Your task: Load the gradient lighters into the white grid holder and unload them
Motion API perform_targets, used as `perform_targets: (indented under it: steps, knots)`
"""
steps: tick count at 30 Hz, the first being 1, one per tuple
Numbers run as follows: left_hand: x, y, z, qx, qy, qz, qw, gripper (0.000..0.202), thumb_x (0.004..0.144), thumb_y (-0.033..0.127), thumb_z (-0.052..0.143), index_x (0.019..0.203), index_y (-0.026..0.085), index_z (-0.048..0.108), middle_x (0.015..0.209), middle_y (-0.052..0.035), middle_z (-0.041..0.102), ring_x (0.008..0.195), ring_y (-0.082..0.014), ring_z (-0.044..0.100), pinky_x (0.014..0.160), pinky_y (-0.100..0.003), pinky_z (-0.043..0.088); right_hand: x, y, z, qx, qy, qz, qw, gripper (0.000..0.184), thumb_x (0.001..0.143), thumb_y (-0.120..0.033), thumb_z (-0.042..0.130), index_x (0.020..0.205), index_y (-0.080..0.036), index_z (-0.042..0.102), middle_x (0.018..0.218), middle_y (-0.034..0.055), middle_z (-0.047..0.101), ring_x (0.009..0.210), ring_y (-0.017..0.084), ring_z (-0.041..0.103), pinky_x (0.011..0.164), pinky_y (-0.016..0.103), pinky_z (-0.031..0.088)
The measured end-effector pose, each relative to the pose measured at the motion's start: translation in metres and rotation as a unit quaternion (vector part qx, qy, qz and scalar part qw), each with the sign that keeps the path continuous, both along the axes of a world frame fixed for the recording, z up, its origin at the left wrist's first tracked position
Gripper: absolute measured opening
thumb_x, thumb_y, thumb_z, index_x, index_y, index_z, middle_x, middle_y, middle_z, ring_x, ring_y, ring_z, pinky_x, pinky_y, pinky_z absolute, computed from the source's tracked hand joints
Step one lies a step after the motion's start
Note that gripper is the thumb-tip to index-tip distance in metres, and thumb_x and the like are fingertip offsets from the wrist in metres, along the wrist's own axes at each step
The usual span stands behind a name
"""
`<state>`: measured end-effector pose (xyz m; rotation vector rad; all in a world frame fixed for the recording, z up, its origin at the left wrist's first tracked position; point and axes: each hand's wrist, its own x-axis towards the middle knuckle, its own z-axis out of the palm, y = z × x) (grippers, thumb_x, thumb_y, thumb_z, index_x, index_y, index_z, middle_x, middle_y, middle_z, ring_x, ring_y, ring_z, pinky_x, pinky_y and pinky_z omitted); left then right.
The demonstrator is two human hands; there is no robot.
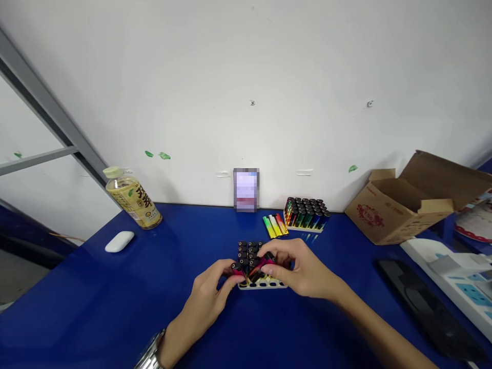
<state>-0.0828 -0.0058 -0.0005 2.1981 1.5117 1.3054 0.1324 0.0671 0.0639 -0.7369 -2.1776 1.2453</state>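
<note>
A white holed tray [263, 283] lies on the blue table, partly filled with upright black-topped lighters [243, 249]. My left hand [213, 284] is at the tray's front left corner, thumb and fingers closed around a pink lighter [236, 269]. In my right hand [298, 266] another pink lighter [266, 260] is pinched, tilted over the tray. My fingers hide the tray's right side and part of the lighters there.
Behind the tray lie several coloured lighters [275, 226] and a full rack of lighters [306, 212]. A phone-like screen [246, 190] leans on the wall. Left are a bottle [134, 200] and white case [119, 241]; right, an open carton [392, 205], black slab [426, 307] and power strip [453, 282].
</note>
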Motion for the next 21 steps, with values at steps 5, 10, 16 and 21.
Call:
perform_targets:
  steps: [5, 10, 16, 21]
  knots:
    - [0.0, -0.001, 0.0, 0.029, 0.073, -0.016, 0.997, 0.012, 0.092, 0.025, 0.051, 0.102, 0.019, 0.052, 0.08, -0.0006, 0.066, 0.067, -0.0114, 0.064, 0.061, -0.02, 0.05, -0.002, -0.006, 0.007, 0.143, -0.102, 0.021, 0.984, 0.014, 0.086, -0.023, 0.059, 0.097, -0.017, 0.064, 0.059, -0.0035, 0.056, 0.049, 0.008, 0.046, 0.049, 0.019, 0.033]
    - [-0.002, 0.0, 0.001, 0.026, 0.114, -0.038, 0.992, 0.01, 0.094, 0.023, 0.046, 0.102, 0.019, 0.05, 0.079, -0.0014, 0.062, 0.066, -0.0126, 0.06, 0.059, -0.023, 0.047, -0.011, -0.016, -0.012, 0.266, -0.153, -0.01, 0.952, 0.023, 0.085, -0.038, 0.063, 0.082, -0.016, 0.059, 0.063, 0.001, 0.064, 0.053, 0.014, 0.058, 0.049, 0.022, 0.033]
    - [0.001, -0.004, -0.001, -0.022, 0.136, -0.049, 0.989, 0.013, 0.096, 0.023, 0.04, 0.092, 0.019, 0.052, 0.073, -0.0003, 0.058, 0.06, -0.012, 0.054, 0.054, -0.023, 0.042, -0.023, -0.028, -0.02, 0.311, -0.235, -0.051, 0.919, 0.016, 0.089, -0.029, 0.06, 0.081, -0.016, 0.054, 0.061, 0.0025, 0.067, 0.052, 0.018, 0.064, 0.045, 0.024, 0.03]
    - [0.0, -0.002, -0.007, -0.052, 0.131, -0.046, 0.989, 0.025, 0.096, 0.027, 0.038, 0.076, 0.02, 0.05, 0.067, 0.0013, 0.055, 0.055, -0.0102, 0.05, 0.051, -0.022, 0.039, -0.026, -0.033, -0.005, 0.316, -0.365, -0.013, 0.875, 0.012, 0.082, -0.007, 0.059, 0.083, -0.017, 0.053, 0.07, 0.0046, 0.069, 0.058, 0.021, 0.067, 0.046, 0.026, 0.027]
